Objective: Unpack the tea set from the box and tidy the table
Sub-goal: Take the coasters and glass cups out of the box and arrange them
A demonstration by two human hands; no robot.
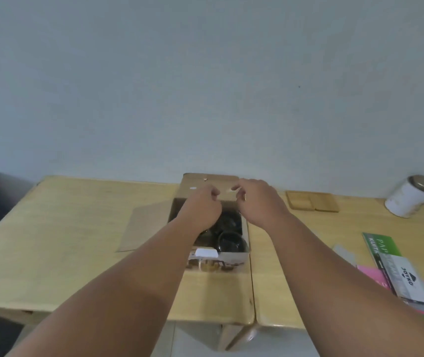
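While my left hand [201, 206] and right hand [256, 202] curl their fingers over the far flap of the open box [221, 261], gripping it or not I cannot tell, the dark tea set [231, 240] lies inside, at 12 o'clock on the desk [76, 228]. Little looks unpacked; papers [399, 269] at 3 o'clock and a tin [412, 197] at 2 await tidying.

Both bare forearms stretch toward twelve o'clock, the left coming in from seven o'clock and the right from five. The left hand [201, 208] and the right hand [258, 202] are close together but apart, backs up, fingers curled. Whether either grips anything cannot be told.
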